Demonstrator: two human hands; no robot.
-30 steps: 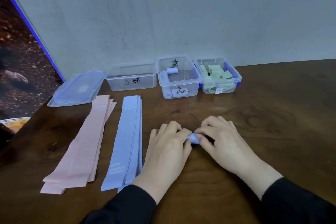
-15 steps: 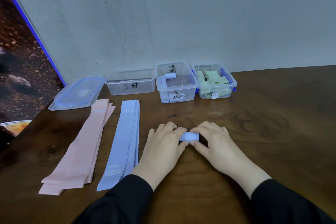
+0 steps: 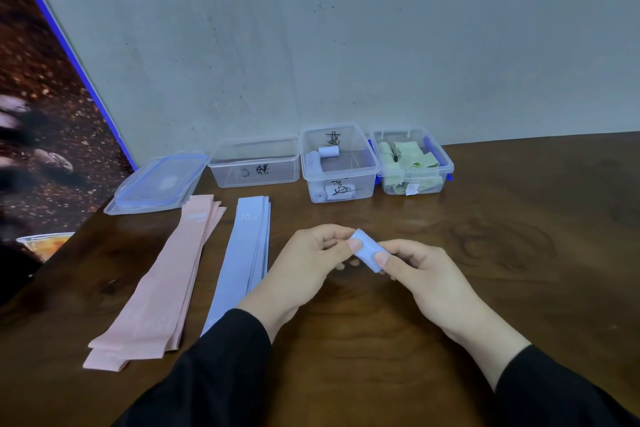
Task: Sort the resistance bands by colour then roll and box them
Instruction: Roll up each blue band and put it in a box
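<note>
Blue rolled band (image 3: 365,251) pinched at both ends between left hand (image 3: 313,265) and right hand (image 3: 427,276), kept tight against unrolling, bound for blue box (image 3: 339,163) at twelve o'clock.

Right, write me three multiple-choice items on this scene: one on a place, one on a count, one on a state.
1. Where do the flat blue bands lie?
A. right of the flat pink bands
B. inside a box
C. on the lid

2. How many clear boxes stand by the wall?
A. two
B. three
C. five

3. What state is the blue band between the hands in?
A. stretched flat
B. rolled up
C. knotted

Answers:
1 A, the blue stack lies on the table just right of the pink one.
2 B, the empty box, blue-roll box and green-band box.
3 B, left hand and right hand pinch a compact roll.
</note>
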